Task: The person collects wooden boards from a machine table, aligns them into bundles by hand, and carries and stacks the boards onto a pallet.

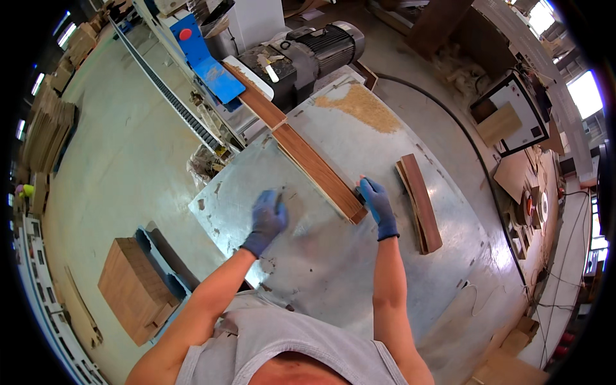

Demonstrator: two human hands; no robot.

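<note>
My left hand (268, 217), in a blue work glove and blurred by motion, is over the metal table left of the wood strips; its fingers look loosely stretched with nothing in them. My right hand (378, 202), gloved alike with a bare fingertip showing, is at the near end of a long brown wood strip (317, 168). Its fingers are curled in; what they hold, if anything, is hidden. That strip lies with a paler edge under it, end to end with another strip (260, 102) that runs beneath a blue machine guard (218, 76).
Right of my right hand lies a small stack of wood strips (420, 202) on the metal table (308, 269). Sawdust (362, 108) covers its far part, near a motor (327, 48). A box of wood pieces (138, 289) stands at the lower left. A black hose (462, 128) curves along the right.
</note>
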